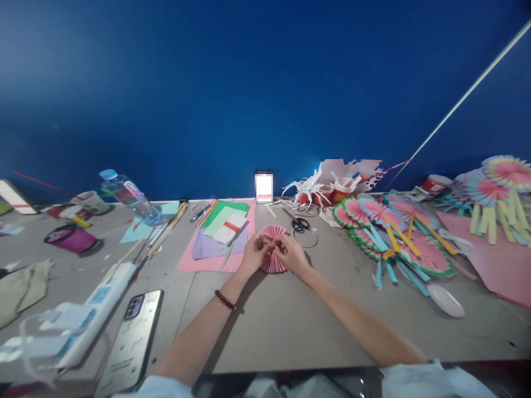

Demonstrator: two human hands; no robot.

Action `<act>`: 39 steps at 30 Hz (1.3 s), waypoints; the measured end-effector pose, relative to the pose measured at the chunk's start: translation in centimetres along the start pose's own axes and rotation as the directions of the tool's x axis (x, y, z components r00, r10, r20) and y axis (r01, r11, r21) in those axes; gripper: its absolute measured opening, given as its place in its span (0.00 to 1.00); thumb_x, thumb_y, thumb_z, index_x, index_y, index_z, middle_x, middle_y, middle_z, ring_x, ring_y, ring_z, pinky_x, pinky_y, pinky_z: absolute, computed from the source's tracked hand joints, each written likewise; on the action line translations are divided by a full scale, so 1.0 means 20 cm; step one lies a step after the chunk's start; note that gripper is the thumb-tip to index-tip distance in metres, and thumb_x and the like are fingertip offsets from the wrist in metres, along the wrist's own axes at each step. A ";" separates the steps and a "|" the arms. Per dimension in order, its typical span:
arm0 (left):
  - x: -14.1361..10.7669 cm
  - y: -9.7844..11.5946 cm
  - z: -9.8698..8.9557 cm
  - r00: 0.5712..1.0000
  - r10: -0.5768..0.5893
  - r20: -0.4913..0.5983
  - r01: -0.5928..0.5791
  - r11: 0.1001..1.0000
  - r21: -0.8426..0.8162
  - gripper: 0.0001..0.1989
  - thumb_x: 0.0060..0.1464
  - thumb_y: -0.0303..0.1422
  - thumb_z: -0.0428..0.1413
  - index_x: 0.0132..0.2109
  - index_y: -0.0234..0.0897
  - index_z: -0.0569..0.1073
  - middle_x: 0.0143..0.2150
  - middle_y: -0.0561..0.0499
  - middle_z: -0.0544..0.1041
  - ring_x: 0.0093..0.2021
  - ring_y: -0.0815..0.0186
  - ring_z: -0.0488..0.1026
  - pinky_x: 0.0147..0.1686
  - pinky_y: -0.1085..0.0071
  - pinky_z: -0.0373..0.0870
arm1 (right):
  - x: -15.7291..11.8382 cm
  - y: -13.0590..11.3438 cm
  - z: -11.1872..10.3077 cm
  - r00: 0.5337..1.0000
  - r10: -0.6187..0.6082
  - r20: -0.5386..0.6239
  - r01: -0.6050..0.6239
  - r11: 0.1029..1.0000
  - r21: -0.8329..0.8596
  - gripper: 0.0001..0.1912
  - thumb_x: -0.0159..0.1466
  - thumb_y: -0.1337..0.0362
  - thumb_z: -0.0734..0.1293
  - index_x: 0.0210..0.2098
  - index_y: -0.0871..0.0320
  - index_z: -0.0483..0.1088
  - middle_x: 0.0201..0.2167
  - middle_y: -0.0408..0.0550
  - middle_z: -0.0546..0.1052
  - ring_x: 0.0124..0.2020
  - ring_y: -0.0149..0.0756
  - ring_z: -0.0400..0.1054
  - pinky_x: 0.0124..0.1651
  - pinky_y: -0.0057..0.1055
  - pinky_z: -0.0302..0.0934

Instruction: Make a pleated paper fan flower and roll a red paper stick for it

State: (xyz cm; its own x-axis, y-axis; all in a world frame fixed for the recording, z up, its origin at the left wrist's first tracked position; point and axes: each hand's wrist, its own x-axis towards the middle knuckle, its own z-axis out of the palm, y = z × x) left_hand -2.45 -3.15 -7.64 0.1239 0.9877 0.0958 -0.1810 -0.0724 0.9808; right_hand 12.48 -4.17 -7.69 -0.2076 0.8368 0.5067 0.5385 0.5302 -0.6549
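Note:
A round pink pleated paper rosette (274, 265) lies at the middle of the table, its folds fanned out in a circle. My left hand (258, 252) pinches it near its centre from the left. From the right, my right hand (289, 252) pinches the same centre, fingertips close to those of the left. The fingers cover the rosette's middle, so what exactly sits between them is hidden. A pair of black-handled scissors (300, 224) rests just beyond my right hand, beside a pale ring (311, 239).
Stacked coloured paper (197, 262) lies left of the rosette. Finished paper rosettes with streamers (423, 254) and a white computer mouse (446, 301) are to the right. A phone (130, 337), power strip (99, 309), water bottle (135, 199) and pink tape roll (72, 239) occupy the left.

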 end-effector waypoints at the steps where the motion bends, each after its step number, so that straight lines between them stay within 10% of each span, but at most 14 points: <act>1: 0.00 0.00 0.00 1.000 0.005 0.009 -0.005 1.000 -0.005 0.19 0.40 0.40 0.68 0.34 0.36 0.70 0.23 0.56 0.74 0.23 0.70 0.70 0.28 0.73 0.67 | 0.00 0.00 0.00 1.000 -0.019 0.001 0.019 1.000 0.003 0.09 0.58 0.71 0.61 0.35 0.57 0.71 0.31 0.46 0.76 0.30 0.35 0.67 0.33 0.29 0.62; 39: -0.01 0.00 -0.02 0.989 0.146 0.010 -0.143 0.950 0.276 0.06 0.51 0.32 0.58 0.36 0.38 0.69 0.32 0.52 0.74 0.35 0.66 0.73 0.40 0.68 0.69 | 0.03 0.04 0.00 0.990 0.104 0.091 -0.124 0.963 0.241 0.03 0.54 0.67 0.68 0.27 0.57 0.67 0.31 0.44 0.69 0.30 0.32 0.63 0.34 0.28 0.60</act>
State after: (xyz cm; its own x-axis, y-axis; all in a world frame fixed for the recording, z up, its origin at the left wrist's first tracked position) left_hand -2.95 -3.38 -7.75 0.1057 0.9651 0.2395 0.0796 -0.2483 0.9654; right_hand 12.82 -3.38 -7.86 -0.2238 0.8965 0.3823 0.3476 0.4399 -0.8281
